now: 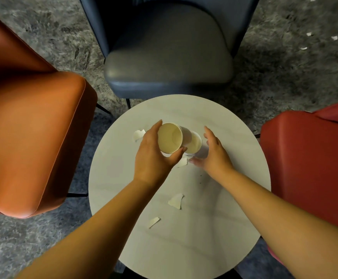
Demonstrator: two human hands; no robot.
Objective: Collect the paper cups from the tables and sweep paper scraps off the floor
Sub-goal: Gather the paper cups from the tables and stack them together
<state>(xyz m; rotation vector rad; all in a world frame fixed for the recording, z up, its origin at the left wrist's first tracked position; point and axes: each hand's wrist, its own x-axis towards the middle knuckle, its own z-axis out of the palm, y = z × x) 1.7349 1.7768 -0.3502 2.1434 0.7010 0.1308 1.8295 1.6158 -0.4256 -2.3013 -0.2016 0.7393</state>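
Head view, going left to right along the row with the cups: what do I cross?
Orange chair → paper scrap → left hand → held paper cup → second paper cup → right hand → red chair.

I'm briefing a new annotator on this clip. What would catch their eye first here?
Two bare hands meet at the middle of the round white table: the left hand grips a paper cup, while the right hand is open beside a second cup. Torn paper scraps lie on the tabletop. An orange chair, a dark blue chair and a red chair ring the table.
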